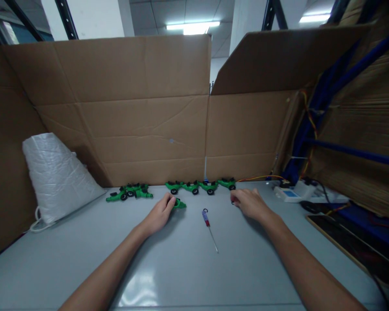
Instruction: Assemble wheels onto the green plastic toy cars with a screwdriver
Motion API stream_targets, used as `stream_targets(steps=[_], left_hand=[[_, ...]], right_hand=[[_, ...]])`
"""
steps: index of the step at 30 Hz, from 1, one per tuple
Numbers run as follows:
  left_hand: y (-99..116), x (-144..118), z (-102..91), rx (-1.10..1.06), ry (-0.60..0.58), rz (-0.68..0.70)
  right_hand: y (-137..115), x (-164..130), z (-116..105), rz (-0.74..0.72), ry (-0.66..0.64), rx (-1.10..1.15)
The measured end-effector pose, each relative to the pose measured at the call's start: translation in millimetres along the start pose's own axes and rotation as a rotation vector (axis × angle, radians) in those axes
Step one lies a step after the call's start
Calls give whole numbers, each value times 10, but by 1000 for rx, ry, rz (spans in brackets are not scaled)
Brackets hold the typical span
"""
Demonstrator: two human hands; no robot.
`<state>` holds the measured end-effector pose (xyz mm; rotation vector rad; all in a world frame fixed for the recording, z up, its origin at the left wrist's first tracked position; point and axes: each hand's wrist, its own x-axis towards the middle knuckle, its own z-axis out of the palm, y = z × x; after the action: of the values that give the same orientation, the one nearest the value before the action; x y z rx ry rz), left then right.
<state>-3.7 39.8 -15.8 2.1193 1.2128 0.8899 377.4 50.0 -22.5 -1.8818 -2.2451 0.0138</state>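
My left hand (pixel 161 212) is closed around a green toy car piece (pixel 180 204), whose tapered end sticks out past the fingertips. To the right, my right hand (pixel 249 202) is pinched just above the table, with a small dark piece (pixel 232 203) at its fingertips, too small to identify. Between the hands lies a screwdriver (pixel 206 219) with a blue and red handle, its shaft pointing toward me. A small black ring (pixel 205 210) touches or lies by the handle's end. Beyond the hands stands a row of green toy cars (pixel 190 187) with black wheels.
More green toy pieces (pixel 129 191) are clustered at the back left. A silvery padded bag (pixel 60 177) leans against the cardboard wall (pixel 142 125). On the right are a white power strip (pixel 291 194) with cables, a blue metal frame (pixel 314 116) and a dark flat panel (pixel 350 246).
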Motion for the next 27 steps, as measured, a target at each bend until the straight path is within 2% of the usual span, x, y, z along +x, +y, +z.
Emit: stream_targets(steps=[19, 27], left_hand=[[-13, 14, 5, 32, 21, -26], [16, 1, -4, 33, 15, -17]], right_hand=[[-51, -36, -78, -57, -21, 66], [-22, 19, 15, -90, -24, 66]])
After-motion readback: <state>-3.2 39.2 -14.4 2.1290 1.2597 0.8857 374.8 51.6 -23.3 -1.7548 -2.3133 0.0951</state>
